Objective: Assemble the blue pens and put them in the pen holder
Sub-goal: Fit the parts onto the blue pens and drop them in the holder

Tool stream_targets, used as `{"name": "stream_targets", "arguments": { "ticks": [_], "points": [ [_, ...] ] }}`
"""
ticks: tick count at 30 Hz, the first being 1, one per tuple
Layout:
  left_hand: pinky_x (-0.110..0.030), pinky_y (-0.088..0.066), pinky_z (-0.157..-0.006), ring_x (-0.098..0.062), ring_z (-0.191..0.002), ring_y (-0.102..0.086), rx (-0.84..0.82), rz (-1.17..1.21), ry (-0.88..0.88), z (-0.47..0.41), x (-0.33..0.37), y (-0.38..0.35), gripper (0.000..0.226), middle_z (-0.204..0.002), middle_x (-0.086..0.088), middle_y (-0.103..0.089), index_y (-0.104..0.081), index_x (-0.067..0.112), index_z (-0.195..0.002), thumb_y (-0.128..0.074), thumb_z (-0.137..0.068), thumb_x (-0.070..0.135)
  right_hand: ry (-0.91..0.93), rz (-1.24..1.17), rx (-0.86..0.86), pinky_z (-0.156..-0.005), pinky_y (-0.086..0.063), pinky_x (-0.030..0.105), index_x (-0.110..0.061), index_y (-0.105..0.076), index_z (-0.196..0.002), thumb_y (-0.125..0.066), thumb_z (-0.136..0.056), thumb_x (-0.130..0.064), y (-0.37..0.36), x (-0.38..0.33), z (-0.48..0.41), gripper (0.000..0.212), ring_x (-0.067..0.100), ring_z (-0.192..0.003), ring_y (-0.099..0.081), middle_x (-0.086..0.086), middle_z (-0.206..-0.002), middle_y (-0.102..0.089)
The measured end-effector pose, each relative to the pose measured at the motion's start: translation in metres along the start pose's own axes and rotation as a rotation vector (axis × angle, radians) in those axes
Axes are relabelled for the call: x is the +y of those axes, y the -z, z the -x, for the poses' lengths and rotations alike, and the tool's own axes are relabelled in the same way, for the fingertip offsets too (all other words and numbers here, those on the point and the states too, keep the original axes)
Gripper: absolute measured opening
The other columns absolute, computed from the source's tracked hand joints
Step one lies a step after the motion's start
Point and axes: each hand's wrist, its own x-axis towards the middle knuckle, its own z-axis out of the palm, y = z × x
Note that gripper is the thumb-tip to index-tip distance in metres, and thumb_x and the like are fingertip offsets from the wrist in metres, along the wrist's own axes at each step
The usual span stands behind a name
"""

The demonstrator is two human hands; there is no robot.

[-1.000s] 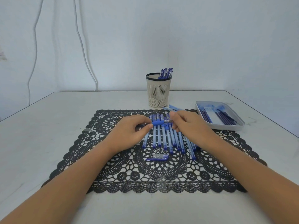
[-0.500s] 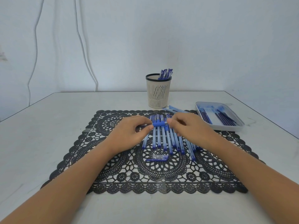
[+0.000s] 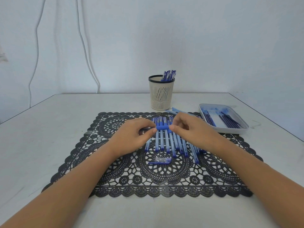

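Note:
I hold one blue pen point(image 3: 162, 127) sideways above a row of pen barrels point(image 3: 171, 142) lying on the black lace mat point(image 3: 131, 176). My left hand point(image 3: 133, 137) pinches the pen's left part; only its blue grip section shows between my hands. My right hand point(image 3: 192, 129) pinches the pen's right end, fingertips against the grip. A loose blue cap point(image 3: 162, 160) lies on the mat nearer to me. The beige pen holder point(image 3: 161, 94) stands behind the mat with several capped blue pens point(image 3: 169, 75) in it.
A white tray point(image 3: 230, 129) at the right holds several dark refills and pale blue parts. A couple of pen parts point(image 3: 176, 110) lie between holder and tray. White cables hang down the wall at the back left. The table's edges run close on both sides.
My right hand has slid left along the pen until its fingertips meet the blue grip, covering the tip that showed before. My left hand has stayed in place.

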Motion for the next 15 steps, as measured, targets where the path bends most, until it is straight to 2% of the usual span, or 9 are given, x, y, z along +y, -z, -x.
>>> {"name": "stream_targets", "arguments": {
  "ticks": [3,5,7,10,15],
  "points": [
    [-0.014,-0.043,-0.067,-0.003,-0.075,-0.056,-0.019,-0.011,-0.017,-0.0003,0.0010,-0.0004,0.026,-0.081,0.017,-0.062,-0.067,0.021,-0.097,-0.050,-0.087,0.037,-0.011,0.009,0.018,-0.053,-0.032,0.018,-0.026,-0.050,-0.072,-0.040,-0.095,-0.041,0.0012,-0.0018,-0.0005,0.029,0.005,-0.053,-0.038,-0.007,-0.062,-0.046],
    [-0.015,-0.043,-0.067,-0.003,-0.075,-0.056,-0.007,-0.012,-0.016,-0.0005,0.0009,-0.0001,0.026,-0.082,0.016,-0.062,-0.067,0.020,-0.097,-0.050,-0.086,0.037,-0.007,-0.049,0.003,-0.056,-0.036,0.019,-0.027,-0.052,-0.079,-0.046,-0.093,-0.041,0.0022,-0.0011,0.0002,0.020,0.007,-0.057,-0.041,-0.005,-0.067,-0.048],
    [-0.015,-0.044,-0.067,-0.003,-0.075,-0.056,0.001,-0.020,-0.019,-0.0004,0.0000,0.0002,0.027,-0.082,0.015,-0.062,-0.067,0.019,-0.097,-0.050,-0.087,0.037,0.005,-0.055,-0.007,-0.056,-0.037,0.013,-0.028,-0.053,-0.085,-0.053,-0.090,-0.038,0.0026,0.0011,0.0006,0.011,0.004,-0.059,-0.042,-0.006,-0.071,-0.051],
    [-0.014,-0.040,-0.065,-0.002,-0.073,-0.053,0.001,-0.059,-0.036,-0.0011,0.0006,-0.0004,0.028,-0.080,0.015,-0.058,-0.066,0.018,-0.096,-0.048,-0.088,0.037,0.012,-0.011,0.017,-0.057,-0.037,0.008,-0.027,-0.053,-0.081,-0.052,-0.092,-0.034,0.0027,0.0022,-0.0002,0.013,0.002,-0.059,-0.042,-0.009,-0.070,-0.052],
    [-0.009,-0.034,-0.067,0.005,-0.073,-0.048,0.035,-0.121,-0.059,-0.0029,0.0022,-0.0003,0.029,-0.079,0.018,-0.053,-0.065,0.015,-0.097,-0.047,-0.089,0.037,0.022,0.027,0.028,-0.053,-0.034,0.009,-0.024,-0.052,-0.081,-0.047,-0.094,-0.033,0.0021,-0.0006,-0.0004,0.016,0.005,-0.057,-0.040,-0.006,-0.067,-0.049]
  ]
}}
